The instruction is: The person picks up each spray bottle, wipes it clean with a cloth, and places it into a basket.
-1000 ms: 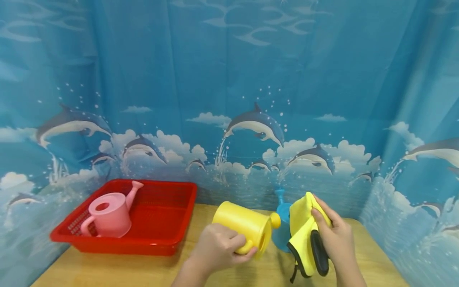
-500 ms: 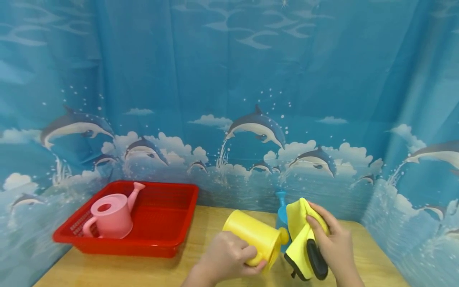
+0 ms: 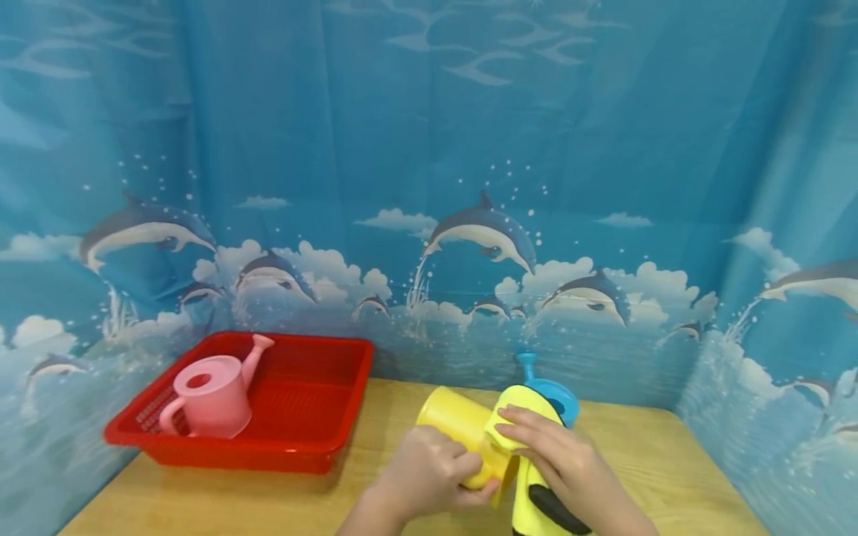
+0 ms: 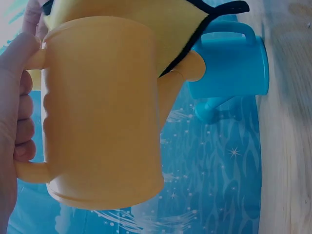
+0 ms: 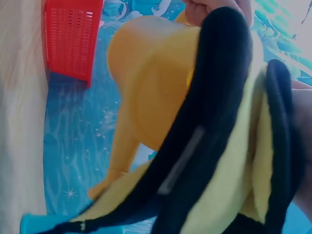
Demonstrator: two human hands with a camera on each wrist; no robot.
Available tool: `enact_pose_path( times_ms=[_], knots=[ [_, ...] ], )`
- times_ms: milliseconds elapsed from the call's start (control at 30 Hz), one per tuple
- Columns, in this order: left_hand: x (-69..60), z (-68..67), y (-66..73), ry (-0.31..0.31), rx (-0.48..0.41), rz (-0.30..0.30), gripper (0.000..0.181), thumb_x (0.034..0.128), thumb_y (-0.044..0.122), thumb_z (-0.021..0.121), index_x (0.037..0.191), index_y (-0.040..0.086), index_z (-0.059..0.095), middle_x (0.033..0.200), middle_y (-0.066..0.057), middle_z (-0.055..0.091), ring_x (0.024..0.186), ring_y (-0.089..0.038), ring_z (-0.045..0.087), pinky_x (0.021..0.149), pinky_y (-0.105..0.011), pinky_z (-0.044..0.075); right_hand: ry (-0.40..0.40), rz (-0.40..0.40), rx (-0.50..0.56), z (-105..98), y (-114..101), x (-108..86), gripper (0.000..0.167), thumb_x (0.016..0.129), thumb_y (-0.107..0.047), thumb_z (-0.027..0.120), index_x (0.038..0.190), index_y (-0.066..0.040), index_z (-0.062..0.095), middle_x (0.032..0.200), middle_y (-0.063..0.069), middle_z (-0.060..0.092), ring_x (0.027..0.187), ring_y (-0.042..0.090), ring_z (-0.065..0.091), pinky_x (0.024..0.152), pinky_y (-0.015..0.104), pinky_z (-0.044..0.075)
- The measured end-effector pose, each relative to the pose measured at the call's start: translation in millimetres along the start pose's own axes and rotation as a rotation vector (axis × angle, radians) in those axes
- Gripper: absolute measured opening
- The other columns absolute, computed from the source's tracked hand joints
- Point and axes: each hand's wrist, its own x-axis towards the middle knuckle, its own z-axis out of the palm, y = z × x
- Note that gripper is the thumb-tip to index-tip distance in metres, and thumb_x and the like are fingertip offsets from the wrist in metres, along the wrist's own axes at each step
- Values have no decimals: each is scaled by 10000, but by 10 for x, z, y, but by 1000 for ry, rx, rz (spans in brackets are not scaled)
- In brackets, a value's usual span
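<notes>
My left hand [image 3: 429, 473] grips the handle of a yellow watering can [image 3: 450, 418], held tilted above the table with its top toward the right. In the left wrist view, fingers curl through the handle of that watering can [image 4: 102, 117]. My right hand [image 3: 566, 465] holds a bunched yellow cloth [image 3: 519, 406] with black trim against the can's top end. The right wrist view has the cloth [image 5: 219, 161] covering part of the can's opening; the right thumb is hidden. Behind the cloth stands a blue watering can [image 3: 563, 398], partly covered.
On the left of the wooden table [image 3: 643, 447], a red plastic basket [image 3: 302, 449] holds a pink watering can [image 3: 217, 406]. A blue dolphin-print curtain [image 3: 429, 149] hangs behind the table and along its sides.
The right hand has moved left, bringing the cloth from beside the yellow watering can onto its top end. The left hand and can have shifted slightly right. More of the blue can shows.
</notes>
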Motion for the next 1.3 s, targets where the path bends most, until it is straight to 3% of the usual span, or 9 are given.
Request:
enact_pose_path(
  times_ms=[300,400,533,633,733,800,967,1167,1300],
  knots=[
    [-22,-5,-23,14,35,-9,369,868,444,568,560,266,471,445,164,424,378,15,393,447,-92,161,-156,29,-92,-40,-62,9,368,1036,-317,358,1293,-199,593,1361,3,580,1318,63,474,978,71,385],
    [-2,-7,-12,38,45,3,382,889,426,539,555,260,457,442,156,402,370,10,377,445,-103,152,-177,63,-68,-54,-78,17,337,1020,-292,429,1309,-217,586,1370,-1,576,1345,36,434,986,52,361],
    [15,-20,17,61,71,11,385,905,416,503,560,256,447,441,148,376,358,0,354,452,-127,124,-196,102,-41,-72,-107,38,382,932,-144,619,1302,-235,597,1359,-1,587,1334,48,452,970,53,376],
    [18,-33,32,52,81,8,382,914,418,495,571,254,454,444,146,377,356,-4,357,451,-137,114,-245,140,-57,-66,-139,105,449,864,-67,685,1273,-241,623,1336,-1,605,1272,132,536,919,147,477],
    [20,-42,31,39,85,4,388,926,413,481,576,248,458,447,143,377,357,-8,369,435,-144,115,-326,196,-61,-51,-168,217,413,872,-80,679,1253,-234,645,1325,1,614,1217,214,583,876,298,544],
    [23,-46,23,42,92,3,391,937,405,462,581,244,456,451,142,375,358,-9,373,425,-146,118,-381,236,-35,-38,-174,300,366,902,-108,652,1250,-224,651,1325,4,614,1210,241,588,871,364,550],
    [46,-37,24,81,86,28,372,961,377,429,618,238,467,483,145,391,370,-8,380,410,-140,151,-466,292,52,36,-149,471,321,948,-155,607,1254,-238,650,1332,-23,608,1226,229,581,914,402,529],
    [57,-19,47,77,45,52,402,972,382,424,599,236,458,495,139,400,404,1,414,422,-109,201,-513,290,165,212,-48,593,307,942,-166,616,1234,-248,663,1350,-49,593,1295,241,521,979,446,487],
    [55,-15,64,106,56,64,417,953,386,462,561,245,432,478,139,365,399,14,395,419,-104,202,-534,260,213,275,4,650,315,939,-175,617,1245,-241,658,1350,-29,594,1305,245,511,983,447,485]
  ],
)
